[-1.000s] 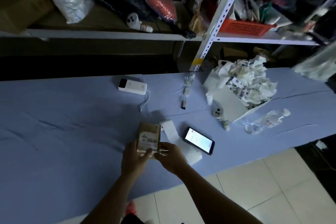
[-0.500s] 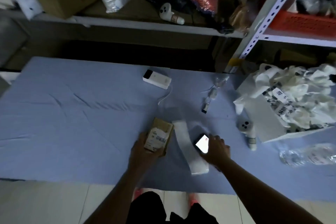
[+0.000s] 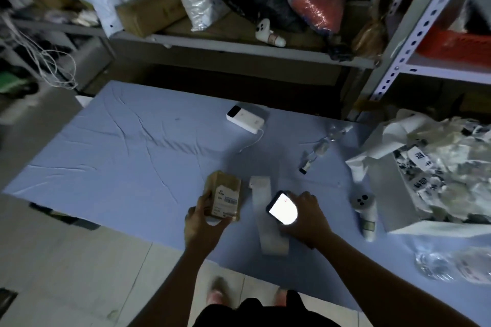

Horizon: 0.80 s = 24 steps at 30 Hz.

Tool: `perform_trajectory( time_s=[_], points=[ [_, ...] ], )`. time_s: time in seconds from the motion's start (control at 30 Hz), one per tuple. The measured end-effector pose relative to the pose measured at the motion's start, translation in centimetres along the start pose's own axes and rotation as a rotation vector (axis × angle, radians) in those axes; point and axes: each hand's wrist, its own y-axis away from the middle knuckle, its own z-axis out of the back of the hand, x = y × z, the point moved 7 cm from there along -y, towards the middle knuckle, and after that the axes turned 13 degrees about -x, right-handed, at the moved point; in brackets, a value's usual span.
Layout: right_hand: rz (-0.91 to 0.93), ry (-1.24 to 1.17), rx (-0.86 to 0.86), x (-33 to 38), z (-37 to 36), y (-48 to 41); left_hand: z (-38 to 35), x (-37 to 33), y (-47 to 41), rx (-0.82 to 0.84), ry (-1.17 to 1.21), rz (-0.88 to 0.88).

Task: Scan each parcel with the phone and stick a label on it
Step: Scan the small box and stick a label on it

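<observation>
Near the front edge of the blue-covered table [image 3: 119, 146], about midway along it, the parcel [image 3: 225, 198], a small brown carton with a white barcode sticker facing up, is sitting tilted in the left hand [image 3: 203, 224], whose fingers and thumb are curling round its near end. Just to its right, and not touching it, the right hand [image 3: 309, 219] is gripping the phone [image 3: 282, 207], lit screen up, over a white label strip [image 3: 261, 190] that is lying on the cloth and running toward the front edge. Farther right a white controller [image 3: 364, 211] is lying beside an open white box [image 3: 385, 194] overflowing with crumpled paper, and a blurred clear bottle [image 3: 446, 265] is lying by the front edge. A white power bank [image 3: 245, 119] with a cable is resting toward the back edge.
</observation>
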Motion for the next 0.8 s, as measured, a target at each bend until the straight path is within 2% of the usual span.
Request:
perform_trajectory(
  time_s=[0.13,0.27,0.63,0.8],
  points=[
    [0.141,0.17,0.097,2.4,0.6,0.2,0.5,0.4,-0.9,-0.044,-0.077,-0.018],
    [0.177,0.296,0.107,3.3,1.4,0.4,0.8,0.4,-1.5,-0.043,-0.077,-0.025],
    [0.123,0.252,0.048,3.4,2.5,0.6,0.7,1.5,-2.5,-0.012,-0.03,-0.028],
    [0.045,0.194,0.053,1.9,1.9,1.0,0.4,2.1,-3.2,0.025,0.095,0.057]
  ],
)
